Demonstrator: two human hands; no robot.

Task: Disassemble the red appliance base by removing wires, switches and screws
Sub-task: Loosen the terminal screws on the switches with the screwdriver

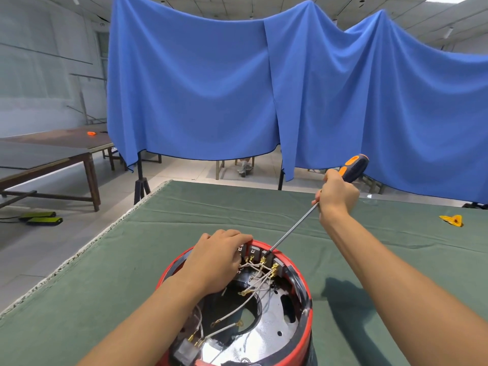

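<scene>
The red appliance base (303, 291) lies open side up on the green cloth, near the front edge. Inside it run several white wires (253, 286) with brass terminals, joined to a row of grey switches (260, 252) at the far rim. My left hand (216, 260) rests over the far left rim, fingers curled over the switches. My right hand (336, 194) grips a screwdriver (352, 167) with an orange and black handle. Its long steel shaft slants down to the left, and the tip sits at a switch terminal on the far rim.
The green cloth-covered table (211, 207) spreads around the base. A yellow scrap (453, 220) lies at the far right. A blue curtain (237, 88) hangs behind the table, brown tables (52, 154) stand to the left, and green pedals (42, 217) lie on the floor.
</scene>
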